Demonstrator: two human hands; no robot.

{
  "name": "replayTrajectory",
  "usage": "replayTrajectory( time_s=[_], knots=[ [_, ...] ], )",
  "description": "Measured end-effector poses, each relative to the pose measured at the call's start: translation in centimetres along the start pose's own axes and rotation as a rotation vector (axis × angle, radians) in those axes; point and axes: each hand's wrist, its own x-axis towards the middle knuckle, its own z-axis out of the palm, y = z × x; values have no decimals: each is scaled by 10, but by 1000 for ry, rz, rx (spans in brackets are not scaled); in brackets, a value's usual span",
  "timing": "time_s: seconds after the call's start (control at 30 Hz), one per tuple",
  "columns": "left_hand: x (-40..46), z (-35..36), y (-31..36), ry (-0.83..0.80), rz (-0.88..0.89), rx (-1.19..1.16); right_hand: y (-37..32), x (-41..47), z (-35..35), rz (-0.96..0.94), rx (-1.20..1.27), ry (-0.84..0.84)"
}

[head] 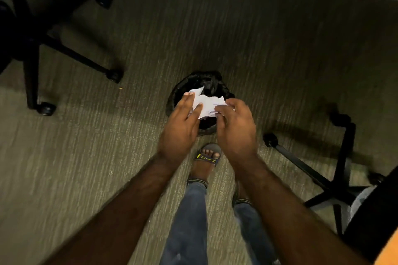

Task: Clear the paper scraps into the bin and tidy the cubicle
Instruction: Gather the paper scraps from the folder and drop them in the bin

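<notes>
From the head view, the left hand (183,122) and right hand (233,127) pinch a bunch of white paper scraps (206,104) between them directly above the black-lined bin (187,86) on the carpet (86,146), apparently so that, once released, they fall inside.

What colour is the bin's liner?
Black, glossy liner, seen in the head view.

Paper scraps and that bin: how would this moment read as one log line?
step: binning | paper scraps: held by left hand and right hand | position: above bin | released: not yet
</notes>
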Motion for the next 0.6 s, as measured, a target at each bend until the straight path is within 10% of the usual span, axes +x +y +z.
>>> replayTrajectory(
  time_s=[0.6],
  knots=[
    [15,9,25,-39,31,112,19,2,-24,37,-8,-26]
  ],
)
